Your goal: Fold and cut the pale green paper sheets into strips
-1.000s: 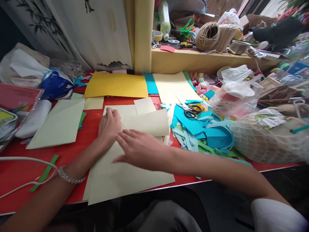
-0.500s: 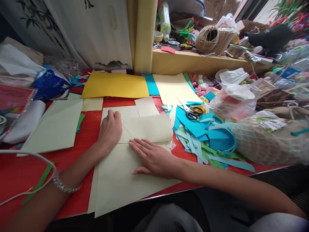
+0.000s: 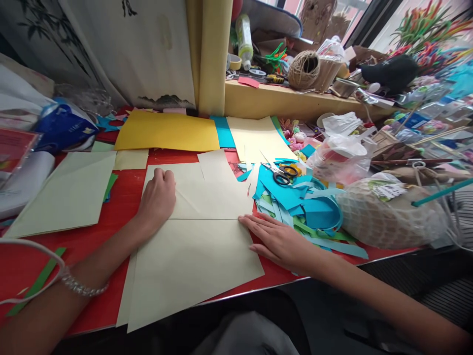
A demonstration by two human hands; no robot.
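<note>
A large pale cream sheet of paper (image 3: 192,261) lies on the red table (image 3: 121,197), its top part folded down into a flap (image 3: 210,199). My left hand (image 3: 157,202) rests in a loose fist on the left end of the fold, pressing the paper down. My right hand (image 3: 279,241) lies flat with fingers stretched out at the right end of the crease, fingertips on the paper's edge. Neither hand holds anything.
Scissors (image 3: 283,172) lie on a heap of blue and green paper scraps (image 3: 303,207) to the right. A yellow sheet (image 3: 166,130) and other cream sheets (image 3: 62,192) lie around. Plastic bags (image 3: 384,212) crowd the right; a cluttered ledge (image 3: 295,96) runs behind.
My right hand slid rightwards along the crease from the paper's middle to its right edge, flattening the folded flap. My left hand stayed on the fold's left end.
</note>
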